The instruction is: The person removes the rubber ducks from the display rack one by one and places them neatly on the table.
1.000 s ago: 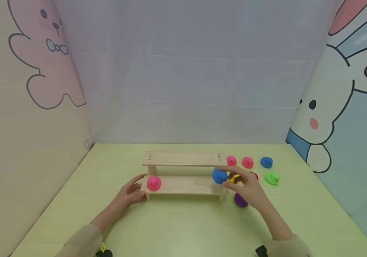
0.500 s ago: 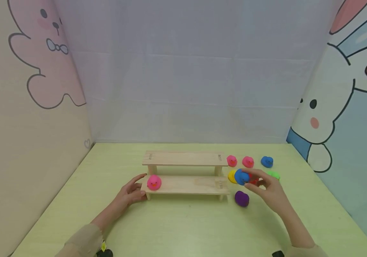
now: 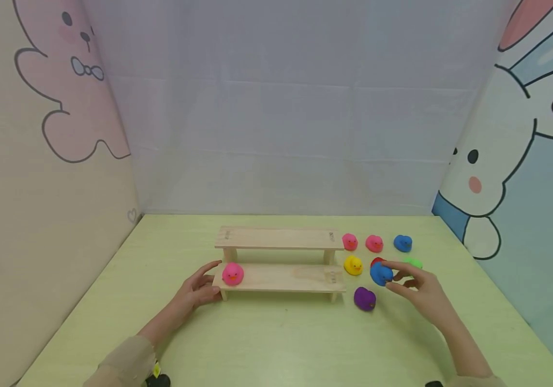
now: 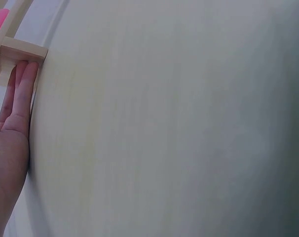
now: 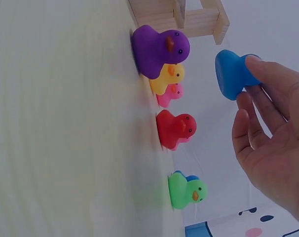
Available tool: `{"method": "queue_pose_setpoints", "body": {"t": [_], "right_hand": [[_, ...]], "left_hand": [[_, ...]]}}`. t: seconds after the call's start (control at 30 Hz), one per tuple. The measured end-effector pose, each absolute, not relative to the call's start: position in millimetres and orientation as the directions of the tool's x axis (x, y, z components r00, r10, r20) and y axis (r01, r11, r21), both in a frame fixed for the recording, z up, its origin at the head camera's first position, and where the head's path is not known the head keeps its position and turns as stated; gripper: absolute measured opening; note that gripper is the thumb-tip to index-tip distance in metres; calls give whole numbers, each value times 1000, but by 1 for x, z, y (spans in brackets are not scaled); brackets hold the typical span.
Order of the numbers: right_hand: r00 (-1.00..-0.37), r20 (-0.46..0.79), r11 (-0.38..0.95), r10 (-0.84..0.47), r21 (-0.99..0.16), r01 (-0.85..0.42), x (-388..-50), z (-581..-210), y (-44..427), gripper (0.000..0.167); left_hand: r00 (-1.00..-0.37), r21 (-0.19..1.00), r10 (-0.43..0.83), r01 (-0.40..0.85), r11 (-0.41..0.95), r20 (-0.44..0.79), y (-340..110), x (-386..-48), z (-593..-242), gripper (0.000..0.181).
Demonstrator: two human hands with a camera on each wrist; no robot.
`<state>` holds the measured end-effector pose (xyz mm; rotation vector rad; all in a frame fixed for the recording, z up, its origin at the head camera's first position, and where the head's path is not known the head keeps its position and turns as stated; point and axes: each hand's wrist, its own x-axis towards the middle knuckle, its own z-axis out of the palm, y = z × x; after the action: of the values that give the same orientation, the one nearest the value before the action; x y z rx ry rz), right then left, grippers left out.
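Observation:
A two-tier wooden shelf [image 3: 281,278] stands mid-table, with a pink rubber duck [image 3: 232,274] on the left of its lower board. My left hand [image 3: 195,287] holds the lower board's left end, thumb near the front corner and a finger at the back; in the left wrist view its fingers [image 4: 25,91] reach the wooden leg [image 4: 22,51]. Raised above the table, a blue rubber duck [image 5: 232,75] is pinched between the thumb and fingers of my right hand [image 3: 421,290]. Behind it, a red duck [image 5: 175,129] is mostly hidden in the head view.
Right of the shelf sit a purple duck [image 3: 365,299], a yellow duck [image 3: 353,265], two pink ducks [image 3: 374,243], another blue duck [image 3: 403,243] and a partly covered green duck [image 3: 414,263]. Cloth walls with cartoon animals enclose the pale table [image 3: 276,344].
My right hand has carried the blue duck rightward, from over the shelf's right end to in front of the red duck. The left hand stays at the shelf's left end.

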<state>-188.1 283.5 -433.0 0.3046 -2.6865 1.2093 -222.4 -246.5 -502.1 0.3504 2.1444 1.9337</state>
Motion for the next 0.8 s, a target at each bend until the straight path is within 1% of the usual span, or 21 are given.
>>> {"method": "queue_pose_setpoints", "body": {"t": [0.2, 0.33, 0.57, 0.7, 0.8], "right_hand": [[-980, 160, 673, -119, -712, -198, -190, -439, 296, 42], [-983, 128, 681, -129, -710, -182, -191, -443, 302, 41], [-983, 78, 640, -169, -749, -169, -191, -449, 310, 42], [-982, 22, 644, -190, -752, -141, -192, -452, 312, 45], [-978, 7, 652, -208, -744, -144, -192, -454, 315, 45]], "left_hand": [[-939, 995, 344, 40, 92, 6, -246, -223, -503, 64], [-938, 996, 347, 41, 81, 10, -247, -223, -503, 65], [-940, 995, 340, 34, 92, 1, -246, -223, -501, 65], [-941, 995, 338, 32, 96, -2, -246, -223, -501, 65], [-940, 995, 340, 32, 96, -3, -246, -224, -502, 65]]}}
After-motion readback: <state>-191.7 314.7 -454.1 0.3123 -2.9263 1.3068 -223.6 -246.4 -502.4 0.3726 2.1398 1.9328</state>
